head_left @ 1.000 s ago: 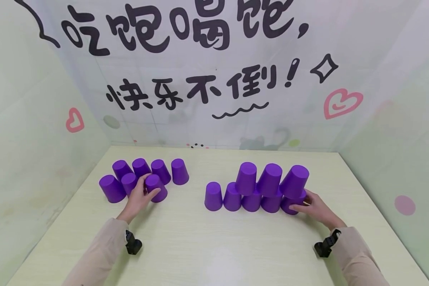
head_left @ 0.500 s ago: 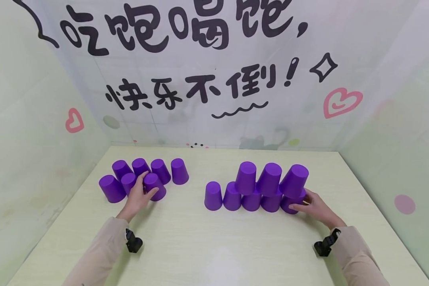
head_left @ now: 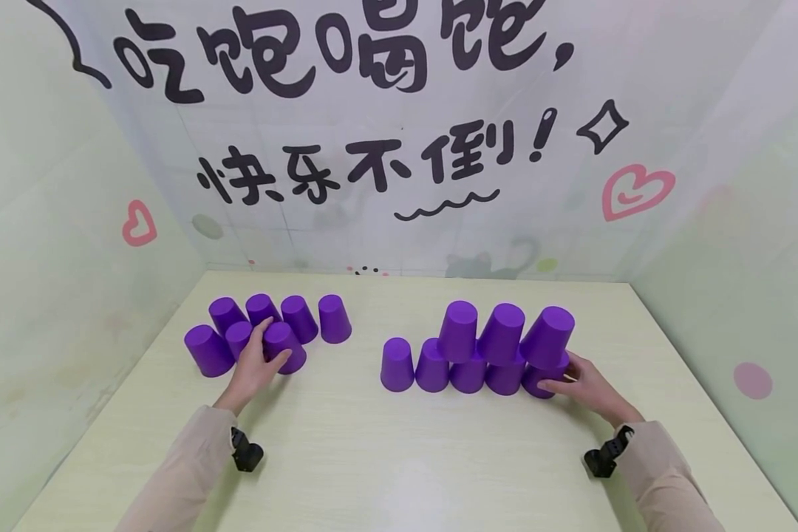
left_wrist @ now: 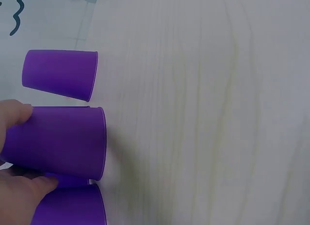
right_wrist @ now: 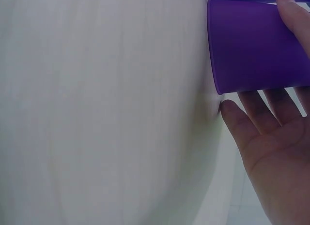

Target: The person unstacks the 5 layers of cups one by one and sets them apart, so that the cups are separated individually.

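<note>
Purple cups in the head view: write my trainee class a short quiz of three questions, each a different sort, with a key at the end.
1. Count: how many purple cups form the upper row?

2. True or false: the right hand is at the leftmost cup of the lower row.

3. Multiple choice: where is the cup that the left hand holds?
A) In the upper row
B) In the group on the person's left
C) At the right end of the lower row

Key: 1. Three. 2. False; it is at the rightmost cup. 3. B.
</note>
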`<state>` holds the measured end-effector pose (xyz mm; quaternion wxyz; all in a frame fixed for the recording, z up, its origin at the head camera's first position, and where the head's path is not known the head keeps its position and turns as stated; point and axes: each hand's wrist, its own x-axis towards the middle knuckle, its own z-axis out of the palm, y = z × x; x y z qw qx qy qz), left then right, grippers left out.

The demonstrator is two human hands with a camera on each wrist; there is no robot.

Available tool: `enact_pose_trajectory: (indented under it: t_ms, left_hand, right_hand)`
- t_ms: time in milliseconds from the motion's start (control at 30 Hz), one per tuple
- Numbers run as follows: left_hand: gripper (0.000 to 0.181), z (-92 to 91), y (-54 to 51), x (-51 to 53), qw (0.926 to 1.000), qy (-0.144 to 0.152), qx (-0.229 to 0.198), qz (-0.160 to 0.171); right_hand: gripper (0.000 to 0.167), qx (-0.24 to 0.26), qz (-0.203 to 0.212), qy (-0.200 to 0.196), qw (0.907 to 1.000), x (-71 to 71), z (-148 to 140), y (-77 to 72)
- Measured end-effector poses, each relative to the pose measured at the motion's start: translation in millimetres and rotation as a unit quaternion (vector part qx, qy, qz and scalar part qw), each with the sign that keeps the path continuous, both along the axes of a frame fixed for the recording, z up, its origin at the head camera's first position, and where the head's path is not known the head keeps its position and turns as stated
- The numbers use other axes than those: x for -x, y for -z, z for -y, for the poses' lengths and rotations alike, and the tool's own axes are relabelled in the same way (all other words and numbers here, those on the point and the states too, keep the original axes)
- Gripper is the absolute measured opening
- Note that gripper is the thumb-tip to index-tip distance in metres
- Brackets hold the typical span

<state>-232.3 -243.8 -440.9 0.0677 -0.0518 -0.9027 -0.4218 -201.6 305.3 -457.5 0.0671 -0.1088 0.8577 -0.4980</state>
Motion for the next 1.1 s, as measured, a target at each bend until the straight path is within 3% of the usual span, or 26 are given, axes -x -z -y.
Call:
enact_pose_trajectory:
  t_ms: [200,333,567,767,933,1100]
  left_hand:
    - [0.073,-4.2,-11.9,-2.0,0.9989,0.014,0.013,-0.043]
    - [0.072,-10.2,-28.7,0.4,0.9961,0.031,0.026,-0.079]
    - [0.071,-30.3,-60.2,6.2,0.9915,0.062,0.03,-0.11]
    - [0.069,-62.8,-77.7,11.8,0.9879,0.099,0.007,-0.119]
    - [0.067,-98.8,-84.1,16.0,0.9838,0.129,-0.021,-0.123]
    - [0.065,-139.5,-89.2,18.1,0.974,0.173,-0.026,-0.144]
  right_hand:
    - [0.063,-0.004,-0.002,0.001,1.0,0.1,0.9,-0.2]
    - [0.062,-0.002,-0.005,0.0,1.0,0.0,0.7,-0.5]
    - [0.063,-0.004,0.0,0.0,1.0,0.4,1.5,0.3]
    - [0.063,-0.003,0.002,0.001,1.0,0.8,1.5,0.6]
    - [0.063,0.001,0.002,-0.001,1.0,0.4,2.0,-0.1]
    - [0.063,-0.001,0.0,0.0,1.0,-0.5,2.0,-1.1]
